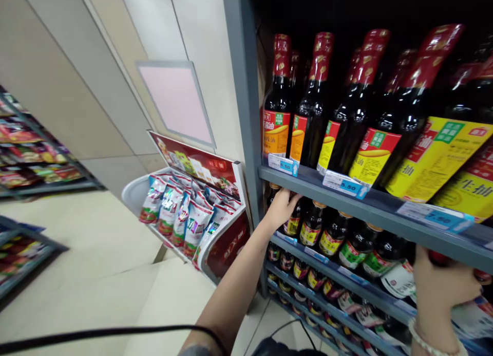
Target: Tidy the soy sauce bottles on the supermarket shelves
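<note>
My left hand (283,210) reaches under the upper shelf edge, its fingers closed at the neck of a dark sauce bottle (291,225) with a yellow label; part of the fingers is hidden. Farther right on the same lower shelf, my right hand (442,283) wraps around the top of a red-capped bottle (440,258), whose body is mostly covered by the hand. A pale beaded bracelet is on the right wrist. Between the hands, several dark bottles (350,254) with yellow, green and white labels stand in a row.
Tall soy sauce bottles (375,153) fill the shelf above, with price tags (345,185) along its edge (385,198). More bottles line the lower shelves. Left of the shelf's upright post (241,78), a rack (227,243) holds foil bags (196,222). A black cable (115,331) crosses the foreground.
</note>
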`<state>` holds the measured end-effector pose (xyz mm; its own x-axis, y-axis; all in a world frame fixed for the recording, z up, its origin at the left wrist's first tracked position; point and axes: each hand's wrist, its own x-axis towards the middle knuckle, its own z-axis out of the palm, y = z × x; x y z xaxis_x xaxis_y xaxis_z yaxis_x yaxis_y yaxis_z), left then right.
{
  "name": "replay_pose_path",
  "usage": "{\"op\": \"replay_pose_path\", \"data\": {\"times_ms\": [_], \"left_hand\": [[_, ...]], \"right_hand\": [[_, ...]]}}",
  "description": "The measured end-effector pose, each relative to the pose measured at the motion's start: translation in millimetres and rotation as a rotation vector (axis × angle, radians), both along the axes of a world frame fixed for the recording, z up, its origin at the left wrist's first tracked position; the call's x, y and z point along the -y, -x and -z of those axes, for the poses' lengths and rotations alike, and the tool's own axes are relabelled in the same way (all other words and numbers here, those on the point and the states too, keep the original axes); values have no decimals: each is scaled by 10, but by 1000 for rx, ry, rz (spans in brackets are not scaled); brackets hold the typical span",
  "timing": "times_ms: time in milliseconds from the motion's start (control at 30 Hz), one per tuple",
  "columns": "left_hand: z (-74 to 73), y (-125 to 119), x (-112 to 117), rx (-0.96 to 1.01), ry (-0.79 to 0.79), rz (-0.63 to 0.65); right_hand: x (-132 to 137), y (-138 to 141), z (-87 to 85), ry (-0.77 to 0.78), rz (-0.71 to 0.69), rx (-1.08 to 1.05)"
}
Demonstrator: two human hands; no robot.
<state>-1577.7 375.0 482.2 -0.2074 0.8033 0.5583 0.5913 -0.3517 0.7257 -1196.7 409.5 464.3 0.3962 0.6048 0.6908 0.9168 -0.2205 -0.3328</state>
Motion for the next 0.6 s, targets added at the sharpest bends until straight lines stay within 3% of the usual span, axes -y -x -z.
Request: {"op": "replay_pose_path", "data": {"times_ms": [100, 333, 467, 600], "left_hand": [[-89, 44, 7, -49, 63, 61], [-142, 96, 69, -205, 87, 1], [-104, 87, 88, -279, 73, -91], [-94, 22, 105, -451, 79, -278]], "right_hand": [[-65, -6, 54, -62, 56, -14], [-131, -72, 121, -202, 44, -63], [-59, -49, 48, -131, 14, -113], [7, 10, -7, -127, 27, -122]]}}
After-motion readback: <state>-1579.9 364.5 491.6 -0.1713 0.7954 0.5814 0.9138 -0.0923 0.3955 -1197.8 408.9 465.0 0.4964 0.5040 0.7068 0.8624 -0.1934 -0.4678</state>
